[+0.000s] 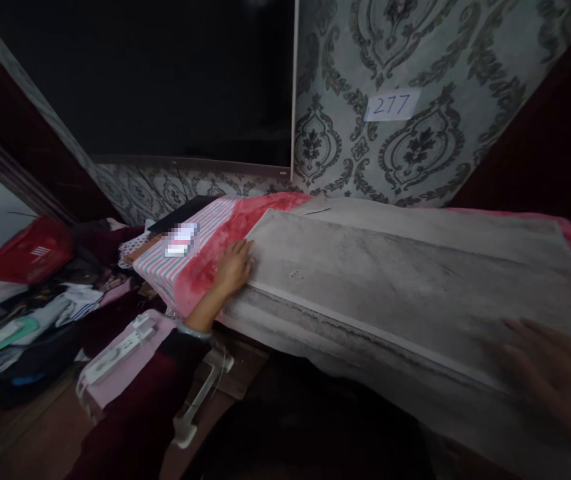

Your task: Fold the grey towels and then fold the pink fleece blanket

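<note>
1. Grey cloth (365,267) stretches from the left hand (234,267) to the right hand (563,380), flat, probably keeping its folds even.
2. Red cloth (207,261), beside the left hand, runs underneath, perhaps as padding.
3. The left hand, open, seemingly steadies the grey edge, gripping nothing.
4. The right hand, open, is blurred and cut off; contact is unclear.

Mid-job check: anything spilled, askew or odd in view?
The clothes at far left lie in a loose jumble, untidy against the mostly flat grey cloth under the left hand. A small mark shows on that cloth; print or dirt, I cannot tell. No spill shows.
</note>
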### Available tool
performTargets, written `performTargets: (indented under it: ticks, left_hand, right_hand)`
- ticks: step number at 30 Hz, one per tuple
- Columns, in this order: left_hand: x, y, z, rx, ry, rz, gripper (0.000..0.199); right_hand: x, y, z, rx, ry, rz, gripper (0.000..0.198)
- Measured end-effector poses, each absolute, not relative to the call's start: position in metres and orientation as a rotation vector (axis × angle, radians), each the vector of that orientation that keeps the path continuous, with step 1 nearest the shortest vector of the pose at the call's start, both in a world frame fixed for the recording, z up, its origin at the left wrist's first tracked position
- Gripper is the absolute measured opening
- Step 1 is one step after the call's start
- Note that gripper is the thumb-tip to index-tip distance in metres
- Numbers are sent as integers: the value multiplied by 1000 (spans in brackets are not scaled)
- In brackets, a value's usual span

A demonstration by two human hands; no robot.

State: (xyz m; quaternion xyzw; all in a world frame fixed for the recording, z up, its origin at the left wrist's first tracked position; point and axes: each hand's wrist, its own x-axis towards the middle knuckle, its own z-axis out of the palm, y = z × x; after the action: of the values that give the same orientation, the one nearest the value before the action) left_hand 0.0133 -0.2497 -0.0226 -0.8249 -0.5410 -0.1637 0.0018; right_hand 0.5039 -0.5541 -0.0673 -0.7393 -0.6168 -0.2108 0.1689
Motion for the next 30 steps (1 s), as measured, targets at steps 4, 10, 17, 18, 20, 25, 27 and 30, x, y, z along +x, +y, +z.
performTargets:
  ticks: [4,10,17,18,20,25,27,30]
  left_hand:
    - [66,-257,-25,-2783,-1401,-367,64]
    - [78,-255,-54,-2820,-1488,-72,64]
    - [77,-274,-55,-2852,-1401,-298,60]
    - [81,-282,-57,-2901,-1266,-393,59]
    - [91,-299,-62,-3014,-894,-557,52]
    - [112,-321,-71,-3027,-407,-729,31]
    - [115,-320,-69,-2991,-352,-735,27]
    - [116,-318,-67,-2899,-277,-733,27]
  right_hand:
    - [468,-511,-73,-2159,-1779,-386,76]
    - [452,-503,-95,-2390,-1896,-257,64]
    - [452,-518,-108,-2222,-1878,-273,59]
    - [447,-519,-107,-2135,-1882,-262,58]
    - [436,-520,-105,-1943,-1910,-221,55]
    - [413,-519,-96,-1692,-1895,-172,40]
    - [408,-517,-94,-1669,-1858,-214,37]
    - [403,-514,-94,-1621,-1836,-344,34]
